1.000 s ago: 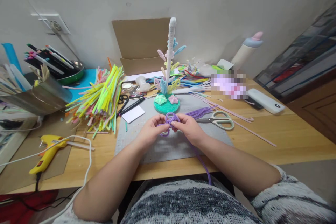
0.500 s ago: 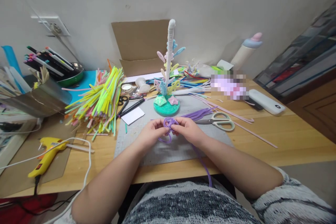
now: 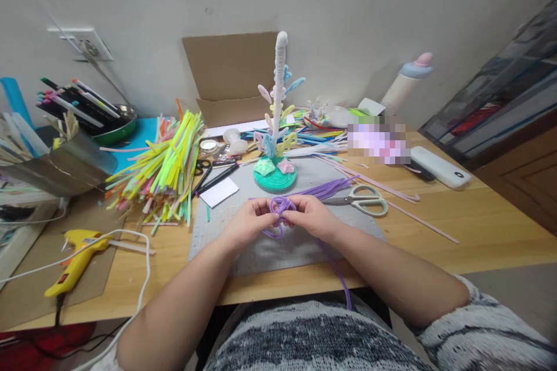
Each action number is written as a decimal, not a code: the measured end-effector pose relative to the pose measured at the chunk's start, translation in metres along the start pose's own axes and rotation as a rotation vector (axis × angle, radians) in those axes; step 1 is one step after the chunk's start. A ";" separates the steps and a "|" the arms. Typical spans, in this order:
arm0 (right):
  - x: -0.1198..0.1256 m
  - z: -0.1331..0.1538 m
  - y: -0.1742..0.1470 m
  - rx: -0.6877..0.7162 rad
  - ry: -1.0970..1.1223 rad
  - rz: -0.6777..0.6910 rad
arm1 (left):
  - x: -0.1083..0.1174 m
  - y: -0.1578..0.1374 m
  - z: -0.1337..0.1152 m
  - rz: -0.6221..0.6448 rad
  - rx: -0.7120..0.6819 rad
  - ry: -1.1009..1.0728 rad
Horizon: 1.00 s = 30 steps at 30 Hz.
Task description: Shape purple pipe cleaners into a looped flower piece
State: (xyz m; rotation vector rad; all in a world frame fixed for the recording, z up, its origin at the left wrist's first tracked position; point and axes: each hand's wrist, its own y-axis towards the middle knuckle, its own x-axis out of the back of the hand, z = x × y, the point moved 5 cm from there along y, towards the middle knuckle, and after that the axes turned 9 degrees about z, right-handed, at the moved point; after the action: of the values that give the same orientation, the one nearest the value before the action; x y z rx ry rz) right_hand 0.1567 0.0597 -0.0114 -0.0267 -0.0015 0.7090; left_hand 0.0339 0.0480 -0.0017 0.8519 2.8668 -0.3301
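Between my hands is a purple pipe cleaner (image 3: 282, 204) bent into several loops, with a long tail hanging down over the table's front edge. My left hand (image 3: 256, 221) pinches the loops from the left. My right hand (image 3: 307, 215) pinches them from the right, its thumb close to the left one. Just behind my hands lies a bundle of straight purple pipe cleaners (image 3: 328, 186). Scissors (image 3: 368, 200) with pale handles rest to its right. A white stem with pastel loops (image 3: 279, 81) stands upright on a round green base (image 3: 275, 184).
A grey cutting mat (image 3: 243, 261) lies under my hands. On the left are a yellow glue gun (image 3: 73, 261) with its cable, a heap of colourful pipe cleaners (image 3: 165, 168) and a pen holder (image 3: 61, 162). A white device (image 3: 439, 168) and a bottle (image 3: 407, 84) are on the right.
Both hands keep their pinch on the purple pipe cleaner, with only a slight shift of fingers at the loops. The whole view has moved a little.
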 end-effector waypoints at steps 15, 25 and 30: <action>0.024 0.032 -0.019 0.370 -0.400 -0.459 | 0.018 0.000 0.003 -0.238 -0.098 -0.038; -0.017 0.055 -0.045 0.784 -0.772 -0.199 | 0.003 -0.012 -0.018 -0.038 -0.207 -0.490; -0.022 0.045 -0.035 0.667 -0.736 -0.270 | -0.007 -0.014 -0.012 0.069 -0.210 -0.319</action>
State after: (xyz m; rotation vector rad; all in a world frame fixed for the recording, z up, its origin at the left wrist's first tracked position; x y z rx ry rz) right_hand 0.1626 0.0196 0.0349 0.8594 -0.4645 0.3895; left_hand 0.0317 0.0358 0.0134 0.7773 2.5171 -0.1388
